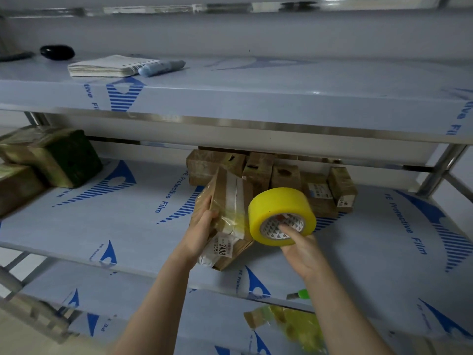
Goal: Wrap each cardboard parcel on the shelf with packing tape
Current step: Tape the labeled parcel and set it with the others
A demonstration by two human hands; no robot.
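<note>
Parcel (230,198) mid-wrap
The left hand (202,226) grips it, right hand (303,252) holds the tape roll (279,203); slack tape may wrinkle.

Both bare forearms reach up from the lower edge of the view and lean toward each other, the left one slanting right and the right one slanting left. The left grip (202,228) clasps the left edge of a parcel (230,201), fingers curled round it. The right grip (303,252) holds a tape roll (279,203), one finger (286,230) hooked into its core.
</note>
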